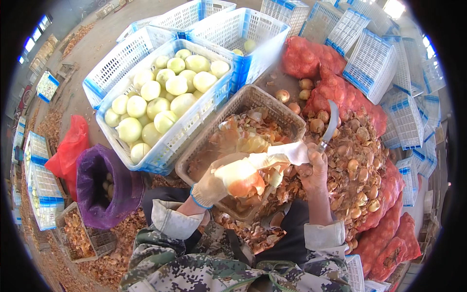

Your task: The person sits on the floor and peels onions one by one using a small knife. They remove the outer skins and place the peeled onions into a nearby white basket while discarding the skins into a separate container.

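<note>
My left hand, in a knitted work glove, holds a partly peeled onion over the brown plastic crate, which holds onion skins. My right hand is bare and closed on the handle of a curved knife, its blade pointing up and away from me. A strip of white material stretches between the onion and my right hand; I cannot tell which hand has it. Beside the brown crate, a white and blue plastic crate is piled with peeled onions.
Unpeeled onions and loose skins lie heaped at the right, with red mesh sacks around them. Several empty plastic crates are stacked behind. A purple mesh sack stands open at the left, by a red sack and a skin-filled crate.
</note>
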A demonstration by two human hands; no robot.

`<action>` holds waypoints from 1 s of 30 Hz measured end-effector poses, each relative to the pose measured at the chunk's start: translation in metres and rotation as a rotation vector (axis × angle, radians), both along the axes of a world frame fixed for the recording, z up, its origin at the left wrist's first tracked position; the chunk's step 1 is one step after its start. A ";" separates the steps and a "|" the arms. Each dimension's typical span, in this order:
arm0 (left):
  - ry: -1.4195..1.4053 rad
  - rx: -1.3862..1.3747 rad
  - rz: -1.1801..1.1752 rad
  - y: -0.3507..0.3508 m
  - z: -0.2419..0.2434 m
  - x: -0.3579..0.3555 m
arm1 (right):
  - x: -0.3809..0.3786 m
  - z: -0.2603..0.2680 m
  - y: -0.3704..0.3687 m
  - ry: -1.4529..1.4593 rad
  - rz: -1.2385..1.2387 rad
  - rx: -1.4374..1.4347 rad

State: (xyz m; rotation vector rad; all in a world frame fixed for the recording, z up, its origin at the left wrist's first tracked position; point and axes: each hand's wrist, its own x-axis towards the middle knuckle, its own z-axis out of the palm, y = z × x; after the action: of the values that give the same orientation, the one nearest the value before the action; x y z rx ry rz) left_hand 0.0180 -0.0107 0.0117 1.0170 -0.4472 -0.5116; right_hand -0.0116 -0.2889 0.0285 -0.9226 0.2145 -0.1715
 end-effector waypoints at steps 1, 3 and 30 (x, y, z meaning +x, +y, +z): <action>0.117 -0.194 -0.046 0.001 0.011 -0.002 | 0.001 0.001 -0.002 -0.033 0.012 0.021; -0.009 0.011 -0.010 0.005 0.015 0.002 | 0.003 0.006 -0.008 -0.102 0.035 0.061; 0.016 0.312 0.411 -0.028 -0.010 -0.006 | -0.003 0.018 0.085 -0.258 0.127 -1.426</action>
State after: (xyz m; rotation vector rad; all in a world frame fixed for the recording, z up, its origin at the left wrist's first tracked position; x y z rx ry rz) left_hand 0.0116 -0.0384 0.0018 1.3643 -0.1352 -0.2211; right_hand -0.0148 -0.2040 0.0464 -2.3012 -0.2721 -0.3294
